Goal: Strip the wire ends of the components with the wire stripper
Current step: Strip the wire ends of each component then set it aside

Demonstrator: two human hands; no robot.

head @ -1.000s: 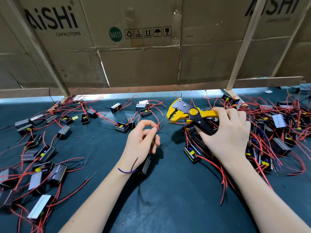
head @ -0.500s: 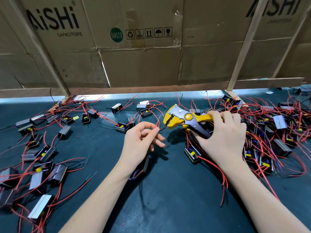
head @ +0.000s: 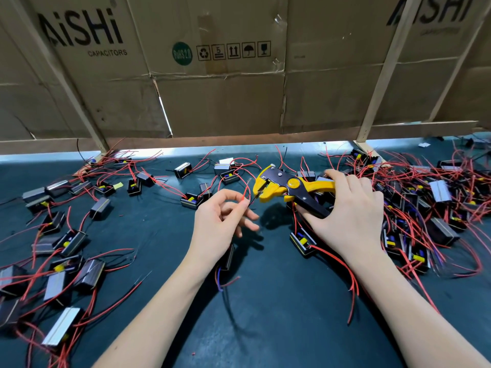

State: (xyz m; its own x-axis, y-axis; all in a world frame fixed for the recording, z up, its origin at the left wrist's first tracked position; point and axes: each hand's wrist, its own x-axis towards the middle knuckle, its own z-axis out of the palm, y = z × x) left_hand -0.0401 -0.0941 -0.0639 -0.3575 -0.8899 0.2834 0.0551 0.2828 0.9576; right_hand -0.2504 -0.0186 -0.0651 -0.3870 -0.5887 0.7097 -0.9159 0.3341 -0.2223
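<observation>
Yellow-and-black metal wire stripper (head: 288, 187); red thin wires (head: 239, 192); black boxy components (head: 191, 201); dark teal desk (head: 279, 314); brown cardboard wall (head: 225, 102).

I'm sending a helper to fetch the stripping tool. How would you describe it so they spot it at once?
Look at the dark green table below the cardboard wall, near its middle. The wire stripper is gripped by the right hand, beside the big tangle of red-wired components. It is the only large yellow-and-black tool there.

Cardboard wall (head: 220, 102) (wooden battens (head: 382, 75) across it) backs a dark green tabletop (head: 265, 328).
</observation>
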